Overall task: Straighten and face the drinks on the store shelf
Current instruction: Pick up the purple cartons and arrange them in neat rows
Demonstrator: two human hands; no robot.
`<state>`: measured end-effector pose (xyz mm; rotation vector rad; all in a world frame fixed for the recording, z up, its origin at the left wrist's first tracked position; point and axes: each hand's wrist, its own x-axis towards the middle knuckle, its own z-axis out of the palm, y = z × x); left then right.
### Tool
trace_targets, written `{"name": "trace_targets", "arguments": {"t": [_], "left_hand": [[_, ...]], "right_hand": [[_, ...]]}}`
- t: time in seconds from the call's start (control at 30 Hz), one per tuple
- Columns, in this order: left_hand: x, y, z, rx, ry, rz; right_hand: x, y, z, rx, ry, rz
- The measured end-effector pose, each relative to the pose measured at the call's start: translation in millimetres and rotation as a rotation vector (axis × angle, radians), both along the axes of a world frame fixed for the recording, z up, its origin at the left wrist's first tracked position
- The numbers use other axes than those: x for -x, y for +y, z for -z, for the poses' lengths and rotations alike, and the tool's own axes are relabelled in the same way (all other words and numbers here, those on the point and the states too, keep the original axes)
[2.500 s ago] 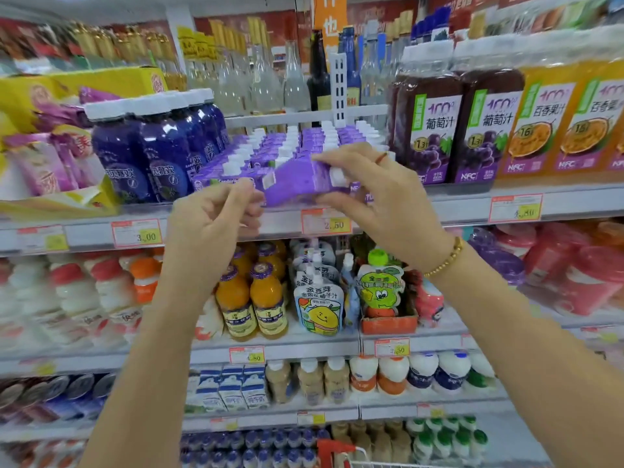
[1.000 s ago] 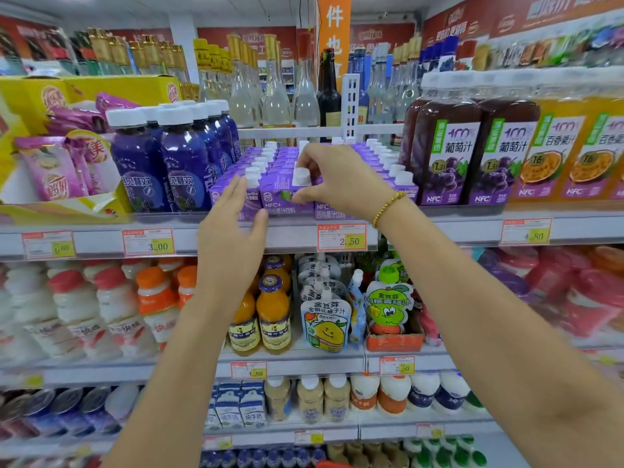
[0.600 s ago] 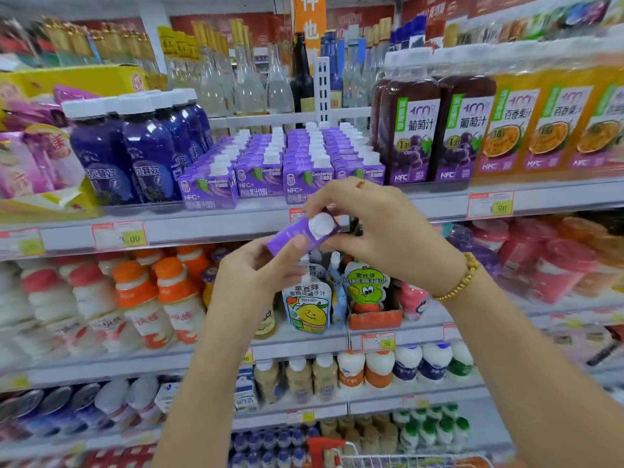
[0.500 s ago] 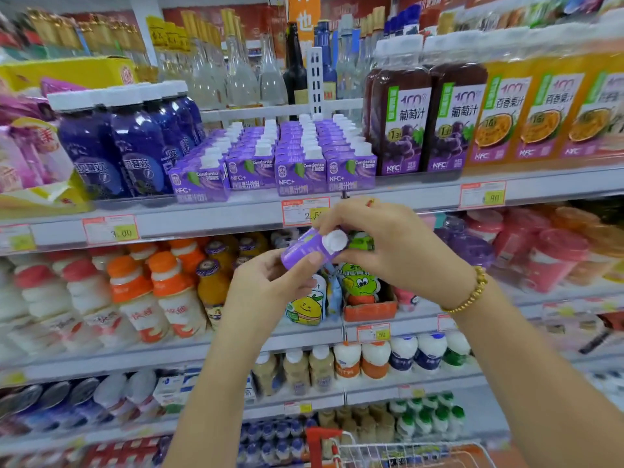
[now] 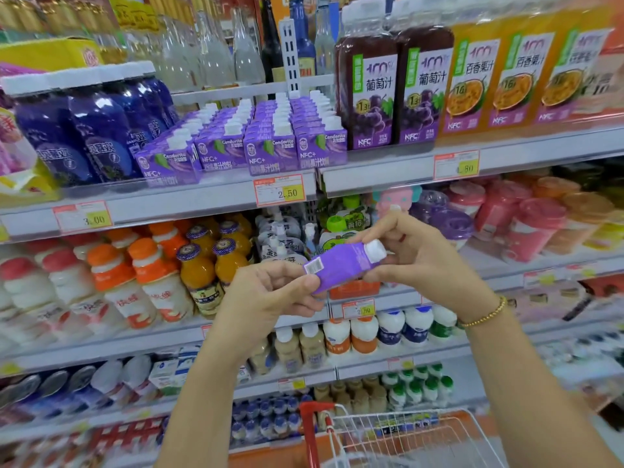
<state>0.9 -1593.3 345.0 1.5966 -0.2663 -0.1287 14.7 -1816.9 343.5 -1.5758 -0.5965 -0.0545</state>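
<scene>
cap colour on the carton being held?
White: the round screw cap on the small purple juice carton, seen in the head view.

Tilted purple carton [image 5: 341, 266] between hands [image 5: 270, 293] [image 5: 425, 261]

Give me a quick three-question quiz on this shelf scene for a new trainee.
1. True or false: only the left hand holds the carton.
2. Which hand is at the cap end of the carton? A: left hand. B: right hand. C: neither.
3. Fill in: the price tag below the shelved cartons reads ___.

Key: 1. False, both hands hold it. 2. B. 3. 2.50.
</scene>
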Motion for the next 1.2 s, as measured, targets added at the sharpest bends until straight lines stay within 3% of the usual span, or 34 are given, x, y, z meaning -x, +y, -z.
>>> {"name": "trace_targets", "arguments": {"t": [0.33, 0.53, 0.67, 0.8, 0.9, 0.97, 1.07, 1.2], "left_hand": [[-5, -2, 8, 0.112, 0.003, 0.048], [-4, -7, 17, 0.006, 0.138, -0.064], [-3, -5, 19, -0.098, 0.178, -0.063], [0, -4, 15, -0.09, 0.324, -0.06], [1, -3, 16, -0.118, 0.405, 0.005], [1, -3, 19, -0.137, 0.399, 0.022], [2, -3, 23, -0.107, 0.347, 0.026], [1, 0, 23, -0.046, 0.192, -0.03]], "right_hand": [[27, 31, 40, -0.404, 0.504, 0.025], [37, 33, 37, -0.342, 0.657, 0.046], [38, 36, 46, -0.25, 0.545, 0.202], [37, 38, 57, 0.037, 0.105, 0.453], [36, 40, 61, 0.263, -0.283, 0.499], [35, 41, 61, 0.323, -0.422, 0.483], [34, 41, 62, 0.284, -0.394, 0.437], [38, 35, 51, -0.029, -0.015, 0.216]]}}
